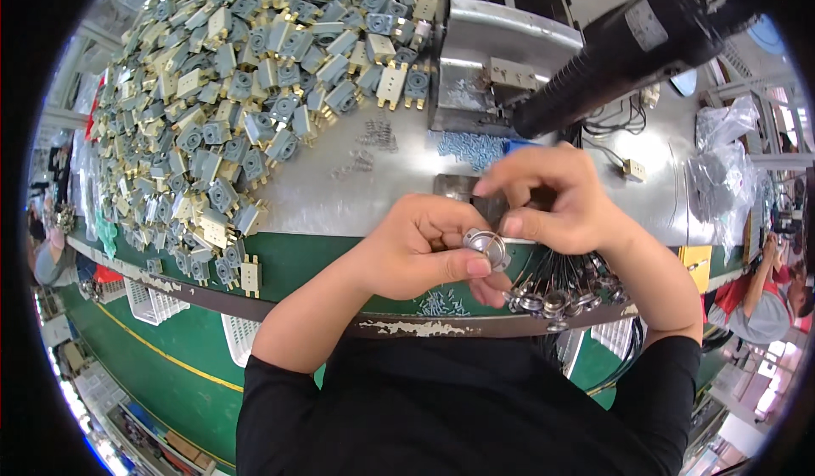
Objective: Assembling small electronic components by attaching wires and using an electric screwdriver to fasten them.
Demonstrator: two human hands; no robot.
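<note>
Close above the bench's front edge, my left hand (429, 251) is closed on a round silvery metal part (486, 245), held between thumb and fingers with its face upward. My right hand (560, 200) is just beside and beyond it, fingers curled in toward the thumb. Whatever lies between those fingertips is too small and blurred to make out. To the right of the left fingertips, several similar round metal parts (554, 303) with black wires (569, 268) lie bunched at the bench edge. Small pale screws (441, 304) are scattered on the green strip below my left hand.
A big heap of grey-and-cream blocks (246, 77) with brass tabs covers the left side. Small springs (378, 134) and blue screws (475, 148) lie farther in. A black powered tool (611, 56) slants over a metal fixture (484, 39). Other people work at both sides.
</note>
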